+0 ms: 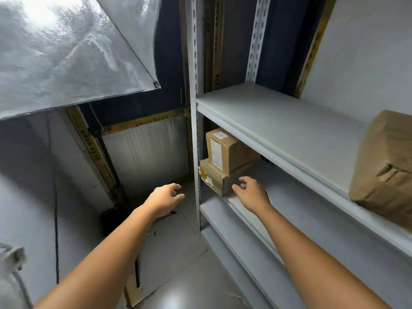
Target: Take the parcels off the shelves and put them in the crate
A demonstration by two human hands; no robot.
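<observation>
Two boxes sat stacked at the far left end of the lower shelf (289, 210), the small box (229, 150) on the flat box (219, 178). The right hand (250, 192) hovered just beside them, fingers loosely curled, grasping nothing. The left hand (165, 199) hung empty and relaxed left of the post (196, 152). A wrapped parcel (385, 166) lay on the upper shelf (289, 121), right. No crate showed. The reach seemed underway; next, both hands would need to close round the stack.

Parcel (385, 166): far right of the right hand (250, 192), cut by the picture's edge.
Lower box (217, 180): top hidden under the upper box (227, 150); whether the right hand touches it is unclear.
Labels (216, 157): print too small to read.
White fitting (13, 257): far left of the left hand (165, 197), blurred, cut off.
</observation>
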